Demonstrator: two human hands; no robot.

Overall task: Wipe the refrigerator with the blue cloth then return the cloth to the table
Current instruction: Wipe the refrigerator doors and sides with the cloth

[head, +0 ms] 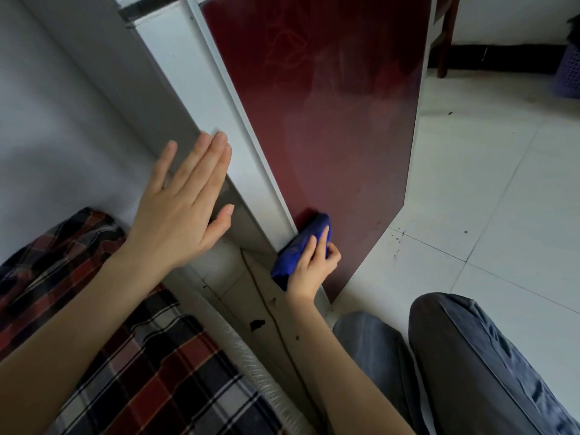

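Blue cloth (298, 246) bunching, half-hidden, in right hand (312, 270) grip against refrigerator (329, 136), lower centre; left hand (185, 208) lying flat, empty.

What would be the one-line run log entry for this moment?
phase: wiping | right hand: grips blue cloth on refrigerator door, low | left hand: flat by refrigerator side

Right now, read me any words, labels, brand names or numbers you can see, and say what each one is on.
There is no readable text in this view.
Refrigerator door: only a faint flower outline on the dark red panel, no lettering or badge.
Blue cloth, held by the right hand: plain, no tag showing.
Plaid fabric and purple basket: no writing visible.
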